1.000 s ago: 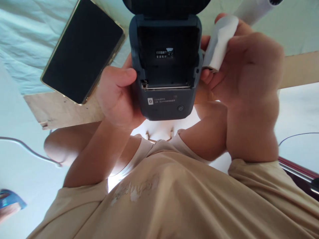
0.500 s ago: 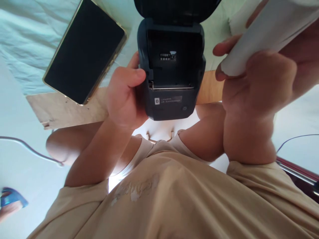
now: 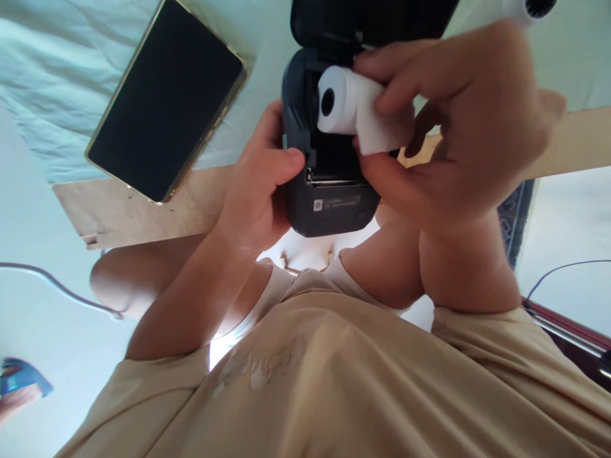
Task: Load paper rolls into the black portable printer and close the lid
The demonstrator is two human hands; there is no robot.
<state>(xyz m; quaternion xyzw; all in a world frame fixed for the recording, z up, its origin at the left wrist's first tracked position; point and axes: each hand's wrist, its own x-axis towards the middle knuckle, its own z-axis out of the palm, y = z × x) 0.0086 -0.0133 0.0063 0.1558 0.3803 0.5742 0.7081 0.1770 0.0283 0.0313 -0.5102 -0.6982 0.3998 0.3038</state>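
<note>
My left hand (image 3: 260,175) grips the left side of a small dark thermal printer (image 3: 329,213), thumb on its edge. The printer's black lid (image 3: 372,22) stands raised, and its paper bay faces me. In the mouth of that bay is a white paper roll (image 3: 337,98) with a black core, tilted, a loose flap of paper hanging from it. My right hand (image 3: 458,127) pinches the roll's right part between thumb and fingers. That hand covers the printer's right side and the roll's far end. Whether the roll touches the bay floor I cannot tell.
A phone (image 3: 165,102) with a dark screen and clear case lies at left on the pale green cloth (image 3: 42,95). Another white roll (image 3: 506,11) with a black core is at the top right. A wooden edge (image 3: 143,213) runs above my knees.
My right hand has moved left with the paper roll, from beside the printer into its bay. The printer has shifted slightly right in my left hand. The second roll's black core now shows.
</note>
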